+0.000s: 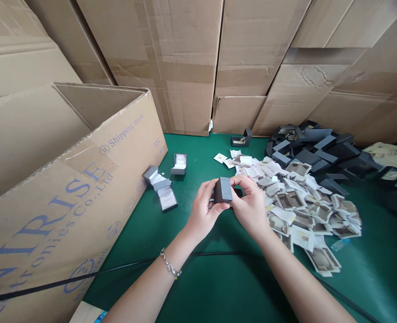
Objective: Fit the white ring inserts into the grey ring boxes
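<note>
- a small dark grey box (222,190) sits in mid-air between two bare hands, above the middle of a green table (198,278).
- the left hand (203,214) grips the box from the left and below, thumb pressed on its near lower edge, fingers curled round the far side.
- the right hand (250,202) meets it from the right, fingertips pinching the top right corner; both hands are equally near, touching the box.
- the box stands roughly upright, its taller side vertical, lid appearing shut.
- to the right lies a heap of pale paper cards (302,211), with a pile of dark boxes (313,150) farther right and far.
- to the left, open grey boxes (161,190) lie beside a large cardboard carton (67,188).
- a bracelet (170,266) circles the left wrist.
</note>
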Demonstrator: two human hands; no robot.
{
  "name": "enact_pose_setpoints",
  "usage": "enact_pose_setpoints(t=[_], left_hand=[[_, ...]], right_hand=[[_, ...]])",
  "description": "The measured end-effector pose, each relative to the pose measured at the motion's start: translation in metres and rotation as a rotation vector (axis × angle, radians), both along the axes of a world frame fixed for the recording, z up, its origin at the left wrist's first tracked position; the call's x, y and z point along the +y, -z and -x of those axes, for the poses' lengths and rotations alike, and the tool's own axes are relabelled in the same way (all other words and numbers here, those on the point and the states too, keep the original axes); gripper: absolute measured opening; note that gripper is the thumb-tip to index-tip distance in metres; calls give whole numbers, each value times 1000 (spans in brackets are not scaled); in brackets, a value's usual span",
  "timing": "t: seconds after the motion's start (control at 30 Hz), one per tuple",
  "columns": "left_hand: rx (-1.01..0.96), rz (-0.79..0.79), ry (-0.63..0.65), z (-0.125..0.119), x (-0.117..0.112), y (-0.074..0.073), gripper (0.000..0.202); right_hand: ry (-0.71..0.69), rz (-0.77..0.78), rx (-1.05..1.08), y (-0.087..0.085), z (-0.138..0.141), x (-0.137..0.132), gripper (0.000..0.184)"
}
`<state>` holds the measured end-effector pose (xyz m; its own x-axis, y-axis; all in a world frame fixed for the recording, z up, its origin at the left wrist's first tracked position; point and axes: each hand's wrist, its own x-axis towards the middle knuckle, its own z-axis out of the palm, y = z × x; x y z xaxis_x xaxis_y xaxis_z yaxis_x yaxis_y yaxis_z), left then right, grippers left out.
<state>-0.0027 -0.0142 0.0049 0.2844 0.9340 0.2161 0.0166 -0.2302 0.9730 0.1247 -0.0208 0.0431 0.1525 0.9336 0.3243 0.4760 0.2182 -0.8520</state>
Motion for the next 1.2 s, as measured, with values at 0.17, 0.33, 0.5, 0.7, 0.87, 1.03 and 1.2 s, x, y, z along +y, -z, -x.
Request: enact_pose_setpoints(t=[0.17,0.33,0.5,0.7,0.87,1.03,1.2], left_hand=[[-14,14,-12,-2,-2,0,58],[-51,39,10,-1,-3,1,57],[-88,49,47,0,-1,1,59],[-91,23,-75,4,5,-4,62],[-95,13,-62,7,7,-9,61],[-53,-18,-70,7,5,-11,64],[-31,-29,-64,6,3,-10,64]], right_hand=[[26,-63,-47,0,1,0,14],[5,-76,-46,-1,-1,1,14],[-17,-86,-56,-1,-3,1,14],[-22,-100,-164,1,7,-3,20],[-191,32,-55,-3,4,-3,27],[-273,87,-38,-9,-3,-3,33],[-313,72,-131,-13,-7,-3,43]])
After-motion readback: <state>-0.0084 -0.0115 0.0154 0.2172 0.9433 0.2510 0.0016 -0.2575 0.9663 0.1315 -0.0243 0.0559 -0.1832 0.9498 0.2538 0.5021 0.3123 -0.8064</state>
